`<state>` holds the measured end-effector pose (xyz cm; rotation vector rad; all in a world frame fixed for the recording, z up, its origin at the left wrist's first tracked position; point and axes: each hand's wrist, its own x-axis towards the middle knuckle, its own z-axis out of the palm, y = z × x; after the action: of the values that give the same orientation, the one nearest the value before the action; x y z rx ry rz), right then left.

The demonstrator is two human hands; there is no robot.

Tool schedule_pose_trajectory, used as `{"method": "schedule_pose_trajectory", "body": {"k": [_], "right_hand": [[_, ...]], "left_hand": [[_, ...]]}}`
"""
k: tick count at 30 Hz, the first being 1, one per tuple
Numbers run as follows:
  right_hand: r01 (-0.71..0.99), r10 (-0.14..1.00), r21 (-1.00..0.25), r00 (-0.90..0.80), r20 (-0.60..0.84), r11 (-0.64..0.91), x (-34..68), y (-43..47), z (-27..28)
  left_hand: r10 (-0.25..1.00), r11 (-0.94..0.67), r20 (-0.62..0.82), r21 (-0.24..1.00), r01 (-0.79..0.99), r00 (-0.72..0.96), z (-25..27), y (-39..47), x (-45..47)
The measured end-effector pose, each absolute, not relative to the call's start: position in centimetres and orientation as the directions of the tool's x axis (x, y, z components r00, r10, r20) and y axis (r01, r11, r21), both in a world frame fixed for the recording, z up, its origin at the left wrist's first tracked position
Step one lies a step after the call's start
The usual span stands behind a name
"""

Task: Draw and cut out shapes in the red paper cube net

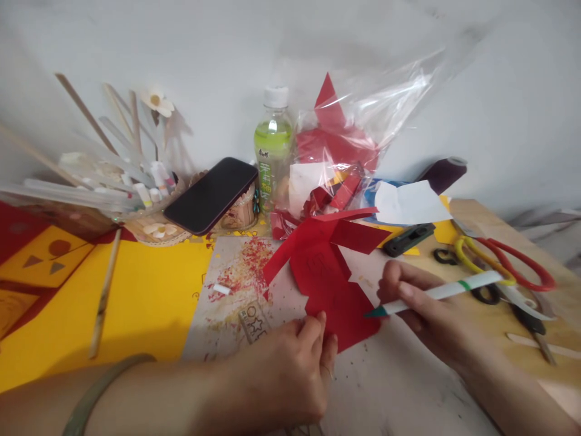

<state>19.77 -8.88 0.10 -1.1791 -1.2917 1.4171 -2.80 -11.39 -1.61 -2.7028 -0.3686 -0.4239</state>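
The head view looks forward and down, close.

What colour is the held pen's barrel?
White barrel with a green ring; best in the head view.

The left hand (293, 366) holds the red paper cutout (338, 297); the right hand (420, 312) grips a marker (447, 290) over its right side, tip perhaps touching. Behind the cutout stands a bottle (273, 142).

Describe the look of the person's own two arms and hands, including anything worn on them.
No sleeves show on either arm. The left hand has a thin ring on one finger, and a smooth, rounded grey-green bangle circles that forearm. No jewellery is visible on the right hand.
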Motion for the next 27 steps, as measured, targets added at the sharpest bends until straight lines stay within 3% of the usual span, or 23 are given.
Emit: {"method": "schedule_pose_trajectory", "body": {"k": [4,11,27], "right_hand": [[0.168,0.947,-0.975,-0.262,-0.185,-0.144,19.0,-8.5,-0.8],[0.37,0.952,-0.927,-0.262,-0.161,-0.055,18.7,-8.5,-0.9],[0.419,0.972,-0.902,-0.147,-0.181,-0.105,18.4,-8.4,-0.4]], "left_hand": [[0.197,-0.896,0.33,-0.321,0.306,0.923,-1.6,-11.5,-2.8],[0.194,-0.887,0.341,-0.34,0.314,0.92,-1.7,-11.6,-2.8],[0.174,-0.87,0.32,-0.393,0.297,0.931,-1.4,-11.6,-2.7]]}}
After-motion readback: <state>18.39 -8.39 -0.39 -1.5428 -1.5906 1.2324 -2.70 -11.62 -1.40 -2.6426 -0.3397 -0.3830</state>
